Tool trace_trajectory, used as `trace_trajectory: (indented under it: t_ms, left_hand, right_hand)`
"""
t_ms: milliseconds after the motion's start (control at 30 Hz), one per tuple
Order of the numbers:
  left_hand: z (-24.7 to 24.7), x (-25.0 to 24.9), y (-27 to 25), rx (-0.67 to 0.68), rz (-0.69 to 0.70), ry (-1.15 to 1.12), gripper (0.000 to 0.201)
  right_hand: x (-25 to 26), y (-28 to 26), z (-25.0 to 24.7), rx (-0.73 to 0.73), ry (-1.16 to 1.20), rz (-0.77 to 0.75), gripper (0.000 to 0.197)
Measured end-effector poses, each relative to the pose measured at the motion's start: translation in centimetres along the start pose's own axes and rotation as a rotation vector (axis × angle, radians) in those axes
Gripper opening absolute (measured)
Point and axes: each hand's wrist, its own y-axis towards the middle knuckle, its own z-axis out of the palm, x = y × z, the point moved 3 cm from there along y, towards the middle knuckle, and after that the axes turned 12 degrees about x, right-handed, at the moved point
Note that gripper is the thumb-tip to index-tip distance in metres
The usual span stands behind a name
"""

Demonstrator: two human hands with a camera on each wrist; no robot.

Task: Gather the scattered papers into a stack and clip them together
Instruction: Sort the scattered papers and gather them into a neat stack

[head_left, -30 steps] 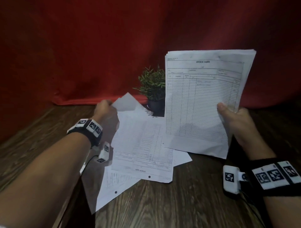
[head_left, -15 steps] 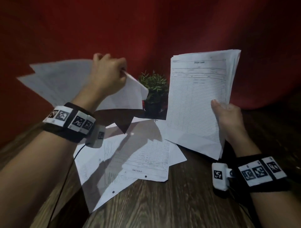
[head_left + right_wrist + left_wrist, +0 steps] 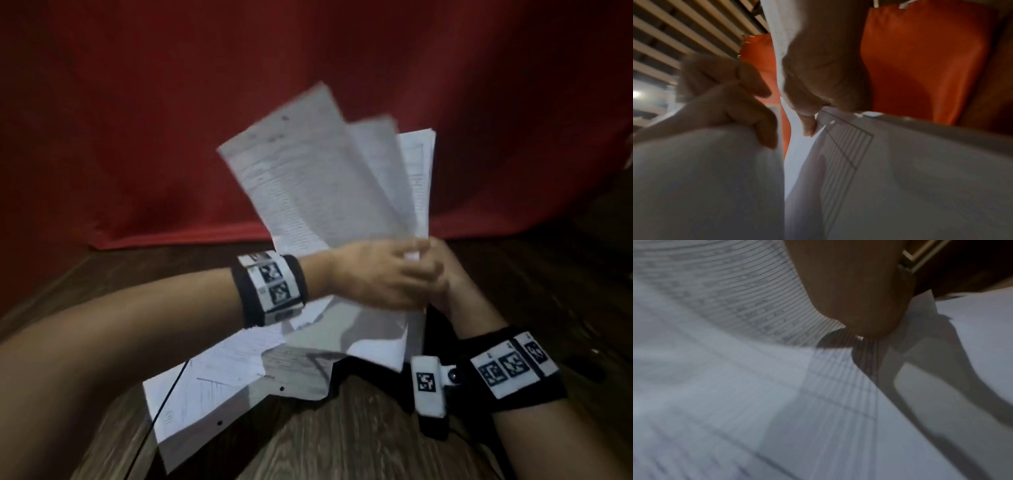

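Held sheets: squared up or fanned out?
Fanned out: the held sheets splay apart at the top and converge where the left hand and right hand grip them.

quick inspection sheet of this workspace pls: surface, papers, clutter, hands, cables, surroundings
surface: dark brown wooden table, bare wood along the near side.
job's things: stack of white printed form sheets, held upright above the table, fanned at the top, blurred.
clutter: loose white sheets overlapping on the table.
grippers: left hand and right hand both grip the stack's lower part, left in front.
cables: thin black cable crossing the loose sheets.
surroundings: red cloth backdrop.
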Motion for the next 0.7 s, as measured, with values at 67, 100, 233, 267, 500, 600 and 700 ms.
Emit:
trace_trajectory:
  t_ms: [67, 100, 233, 267, 500, 600, 700]
  left_hand:
    - [1.6, -2.3, 0.5, 0.022, 0.065, -0.048, 0.034]
    - [2.2, -2.9, 0.5, 0.023, 0.067, -0.092, 0.025]
    - [3.5, -3.6, -0.4, -0.012, -0.028, -0.247, 0.006]
    - [3.8, -3.7, -0.7, -0.02, -0.071, -0.268, 0.011]
    - [5.1, -3.3, -3.0, -0.019, -0.565, -0.379, 0.026]
    - [5.4, -3.6, -3.2, -0.011, -0.553, -0.379, 0.023]
    - [5.6, -3.7, -3.7, -0.025, -0.505, -0.431, 0.026]
  right_hand:
    - [1.9, -1.4, -0.8, -0.465, -0.231, 0.043, 0.03]
    - [2.4, -1.0, 1.0, -0.804, -0.322, -0.006, 0.027]
    - [1.0, -3.0, 1.4, -0.691, -0.27, -0.002, 0.035]
    - [0.6, -3.2, 0.8, -0.461, -0.224, 0.093, 0.036]
    - [-1.1, -0.1, 0.7, 0.383, 0.508, -0.024, 0.036]
    - [-2.2, 0.3, 1.3, 0.443, 0.591, -0.031, 0.073]
    - [-2.6, 0.3, 1.3, 0.402, 0.481, -0.119, 0.043]
